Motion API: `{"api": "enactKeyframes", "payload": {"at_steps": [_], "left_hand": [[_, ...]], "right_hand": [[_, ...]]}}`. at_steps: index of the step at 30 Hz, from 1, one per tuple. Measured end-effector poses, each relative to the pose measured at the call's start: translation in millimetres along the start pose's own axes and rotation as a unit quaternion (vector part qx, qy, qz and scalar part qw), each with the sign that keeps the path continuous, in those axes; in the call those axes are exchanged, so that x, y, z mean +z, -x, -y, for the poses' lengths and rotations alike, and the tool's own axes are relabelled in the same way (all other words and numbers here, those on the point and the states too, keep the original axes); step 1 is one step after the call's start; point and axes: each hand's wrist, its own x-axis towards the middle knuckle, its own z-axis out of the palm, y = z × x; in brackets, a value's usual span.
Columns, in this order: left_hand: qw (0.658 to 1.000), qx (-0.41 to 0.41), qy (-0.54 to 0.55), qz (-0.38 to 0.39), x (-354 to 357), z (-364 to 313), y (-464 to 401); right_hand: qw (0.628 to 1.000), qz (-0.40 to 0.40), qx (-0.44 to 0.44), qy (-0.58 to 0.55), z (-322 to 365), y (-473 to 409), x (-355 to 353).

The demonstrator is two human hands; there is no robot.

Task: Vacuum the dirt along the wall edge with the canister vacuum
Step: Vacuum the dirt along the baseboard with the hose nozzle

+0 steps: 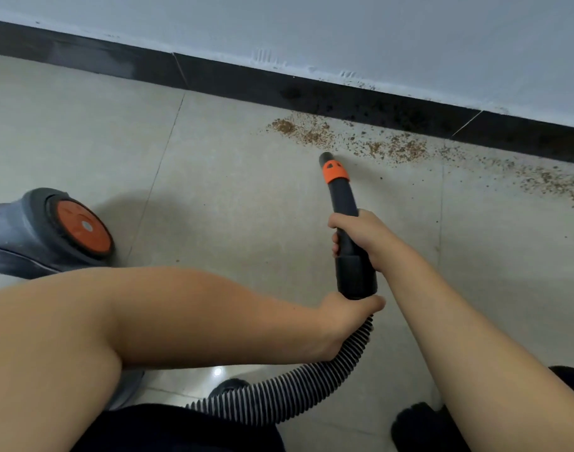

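Wall (377,34) with dark skirting (233,81) along its foot, the landmark for all that follows. Tiled floor (214,177) runs out from the skirting. Canister (44,230), grey with an orange wheel, stands well out from the skirting, to the person's left. Ribbed hose (298,386) curls farther still from the skirting, up into the black wand (346,220). Left hand (347,316) grips the hose just below the wand's cuff; right hand (360,236) is wrapped round the wand's middle. Nozzle (326,158), beyond an orange collar, points at the skirting and sits near it, just short of the dirt (393,146), a brown band lying along the skirting's foot and trailing off to the right. Whether the nozzle touches the floor is unclear. Step in hand, by judgement: approach, no suction pass yet evident. Next move calls for carrying the nozzle into the nearest clump, then sweeping rightwards, close against the skirting.
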Motion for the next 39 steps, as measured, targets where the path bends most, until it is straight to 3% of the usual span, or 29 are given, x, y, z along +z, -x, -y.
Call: {"api": "enactKeyframes", "payload": {"at_steps": [6, 15, 24, 28, 39], "left_hand": [[0.998, -0.018, 0.014, 0.054, 7, 0, 15], [0.995, 0.026, 0.089, -0.047, 4, -3, 10], [0.997, -0.006, -0.027, 0.071, 46, 6, 17], [0.997, 0.011, -0.033, 0.065, 46, -3, 12], [0.991, 0.066, 0.096, -0.060, 2, -7, -5]], "right_hand": [[0.997, -0.038, 0.022, -0.066, -10, 17, -22], [0.996, 0.083, 0.002, 0.015, 15, 5, 12], [0.994, -0.053, 0.035, -0.088, -36, 28, -68], [0.988, -0.077, 0.033, -0.131, -32, 25, -77], [0.997, 0.076, 0.002, 0.006, 24, -11, 6]]}}
